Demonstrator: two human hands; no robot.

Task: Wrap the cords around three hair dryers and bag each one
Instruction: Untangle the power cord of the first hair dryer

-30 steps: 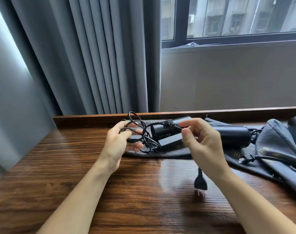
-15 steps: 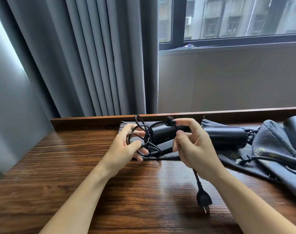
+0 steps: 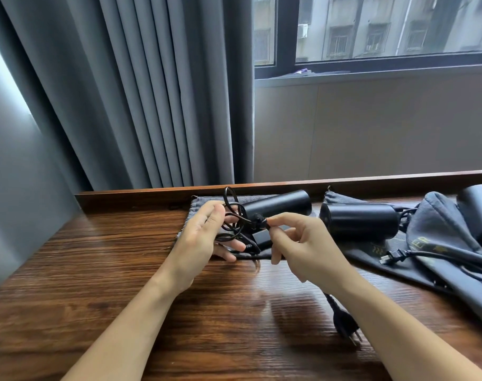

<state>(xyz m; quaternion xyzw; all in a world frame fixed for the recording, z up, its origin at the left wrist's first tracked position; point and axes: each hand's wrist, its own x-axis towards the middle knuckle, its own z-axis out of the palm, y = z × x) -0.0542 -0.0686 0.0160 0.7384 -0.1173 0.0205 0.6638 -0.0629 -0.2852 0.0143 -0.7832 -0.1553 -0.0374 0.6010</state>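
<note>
The left hand [image 3: 204, 240] holds a bundle of cord loops [image 3: 233, 228] in its curled fingers, probably to keep the coils from springing apart, while the right hand [image 3: 297, 243] pinches a knotted tie [image 3: 259, 218] on the cord between thumb and forefinger, seemingly to cinch the bundle. The cord's plug [image 3: 344, 324] hangs below the right wrist, just above the wooden surface [image 3: 97, 270]. That hair dryer [image 3: 275, 206] lies on a grey bag [image 3: 204, 200] against the raised back edge, so the bag is ready beneath it. A second hair dryer [image 3: 360, 221] lies just to the right on another bag [image 3: 437, 229], crowding that side; open room lies nearer the person and to the left.
</note>
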